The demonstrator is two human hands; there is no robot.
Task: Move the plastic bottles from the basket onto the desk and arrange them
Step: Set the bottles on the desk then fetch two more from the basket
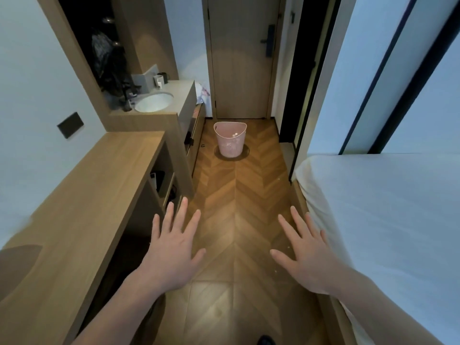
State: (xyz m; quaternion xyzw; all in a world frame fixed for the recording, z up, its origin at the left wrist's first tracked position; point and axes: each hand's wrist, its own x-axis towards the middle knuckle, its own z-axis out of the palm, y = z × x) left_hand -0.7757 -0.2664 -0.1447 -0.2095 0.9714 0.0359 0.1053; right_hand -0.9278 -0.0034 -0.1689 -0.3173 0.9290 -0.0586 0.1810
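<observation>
Left hand (171, 252) and right hand (307, 255) were held out flat, fingers spread wide, nothing gripped. Basket (230, 140) was left on the floor by the door, well off the desk (82, 195); bottles barely visible inside, likely untouched.

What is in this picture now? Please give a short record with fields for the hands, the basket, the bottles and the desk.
left hand: open, fingers spread, holds nothing
right hand: open, fingers spread, holds nothing
basket: pink, upright on the wooden floor, in front of the closed door, far ahead of both hands
bottles: only small pale caps show inside the basket; count cannot be told
desk: wooden, on the person's left; no bottles on the visible part
bed: white, on the person's right
</observation>
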